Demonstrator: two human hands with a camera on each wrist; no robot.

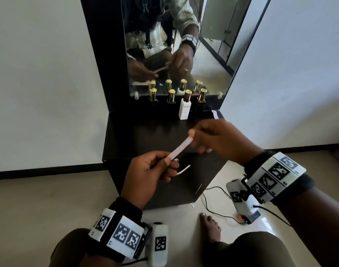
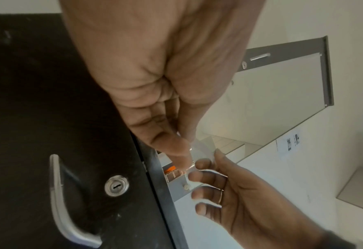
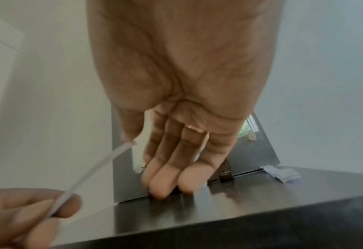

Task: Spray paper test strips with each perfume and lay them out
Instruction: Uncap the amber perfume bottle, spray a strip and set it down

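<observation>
I hold one white paper strip [image 1: 181,149] slanted in the air over the black cabinet top [image 1: 126,135]. My left hand [image 1: 167,160] pinches its lower end between thumb and forefinger. My right hand [image 1: 192,135] pinches the upper end, its other fingers fairly straight. The left wrist view shows the strip [image 2: 202,150] between my left hand [image 2: 176,146] and my right hand [image 2: 219,185]. The right wrist view shows the strip [image 3: 95,171] edge-on. Several gold-capped perfume bottles stand against the mirror: two dark ones [image 1: 152,94] [image 1: 171,95], a white one [image 1: 185,106], another dark one [image 1: 201,101].
A small heap of spare white strips [image 1: 214,114] lies at the cabinet top's back right corner, also visible as strips [image 3: 282,173]. The cabinet door has a metal handle [image 1: 184,169] and lock [image 2: 116,186]. Cables, a white device [image 1: 241,201] and a bare foot [image 1: 211,226] are on the floor.
</observation>
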